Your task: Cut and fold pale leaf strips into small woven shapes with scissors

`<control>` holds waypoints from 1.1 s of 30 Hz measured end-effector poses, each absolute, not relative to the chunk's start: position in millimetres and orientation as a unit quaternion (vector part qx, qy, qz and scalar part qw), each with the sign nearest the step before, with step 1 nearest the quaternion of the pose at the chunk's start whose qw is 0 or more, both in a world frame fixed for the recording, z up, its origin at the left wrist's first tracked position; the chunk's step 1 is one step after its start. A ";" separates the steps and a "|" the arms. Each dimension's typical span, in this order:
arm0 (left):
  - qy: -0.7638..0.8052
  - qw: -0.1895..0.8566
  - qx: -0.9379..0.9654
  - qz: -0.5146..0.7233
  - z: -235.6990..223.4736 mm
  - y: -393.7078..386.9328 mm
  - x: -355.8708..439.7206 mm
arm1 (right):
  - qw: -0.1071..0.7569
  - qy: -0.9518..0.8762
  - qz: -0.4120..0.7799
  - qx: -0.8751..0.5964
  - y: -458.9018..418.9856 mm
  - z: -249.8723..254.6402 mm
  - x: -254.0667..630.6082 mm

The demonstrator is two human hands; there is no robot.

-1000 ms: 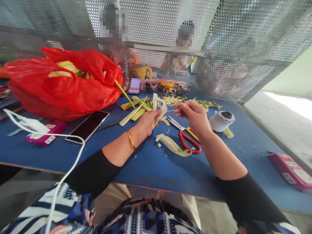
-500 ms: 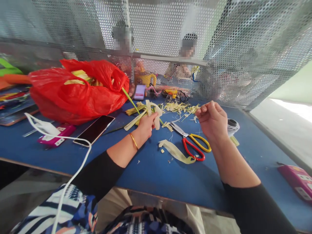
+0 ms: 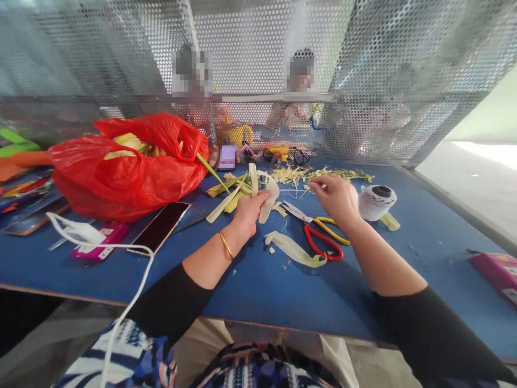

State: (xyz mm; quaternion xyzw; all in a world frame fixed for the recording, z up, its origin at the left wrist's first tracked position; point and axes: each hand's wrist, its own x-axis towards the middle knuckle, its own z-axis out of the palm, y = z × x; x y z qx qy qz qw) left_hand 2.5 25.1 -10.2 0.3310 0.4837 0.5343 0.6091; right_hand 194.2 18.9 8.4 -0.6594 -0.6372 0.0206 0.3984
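My left hand [image 3: 247,214], a gold bangle at its wrist, is closed around a pale, curled strip of plant leaf [image 3: 270,199] that stands up above the fingers. To the right, my right hand [image 3: 337,198] has thumb and fingertips pinched together on what looks like a fine white thread [image 3: 294,190] stretching toward the left hand. Scissors [image 3: 309,220] with one red and one yellow handle lie partly spread on the table between the hands. A loose pale strip [image 3: 297,252] rests in front of them. Beside my right wrist stands a spool of white thread [image 3: 369,207].
On the left sits a red plastic bag [image 3: 137,183] filled with leaf pieces. Near it lie a phone [image 3: 161,226], a magenta power strip [image 3: 103,240] and a white cable [image 3: 147,280]. Leaf scraps [image 3: 288,175] cover the back. Behind a perforated metal screen [image 3: 258,48] are people.
My right hand has moved left and slightly down toward my left hand, uncovering more of the spool. The left hand still grips the strip. The view has shifted a little.
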 end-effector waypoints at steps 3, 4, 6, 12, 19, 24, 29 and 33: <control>0.460 0.606 0.370 0.533 -9.3 16.9 7.1 | 0.428 -0.653 0.226 -0.583 11.7 10.9 172.1; 0.462 0.600 0.390 0.524 -9.0 14.3 8.6 | 0.428 -0.650 0.284 -0.560 10.5 9.5 165.6; 0.478 0.584 0.430 0.496 -8.5 9.9 11.0 | 0.444 -0.631 0.357 -0.526 9.4 5.1 156.0; 0.463 0.610 0.503 0.400 -6.3 7.1 8.8 | 0.546 -0.522 0.426 -0.498 10.2 1.7 154.5; 0.480 0.598 0.515 0.383 -6.2 16.1 1.3 | 0.614 -0.458 0.396 -0.506 19.5 8.2 172.6; 0.483 0.614 0.482 0.398 -4.5 19.6 -0.9 | 0.672 -0.397 0.352 -0.517 23.6 15.6 187.8; 0.491 0.611 0.439 0.439 -3.3 21.7 -1.5 | 0.694 -0.363 0.328 -0.529 26.1 18.8 195.8; 0.499 0.606 0.380 0.490 -4.2 26.8 -3.3 | 0.683 -0.377 0.300 -0.549 32.0 12.4 201.3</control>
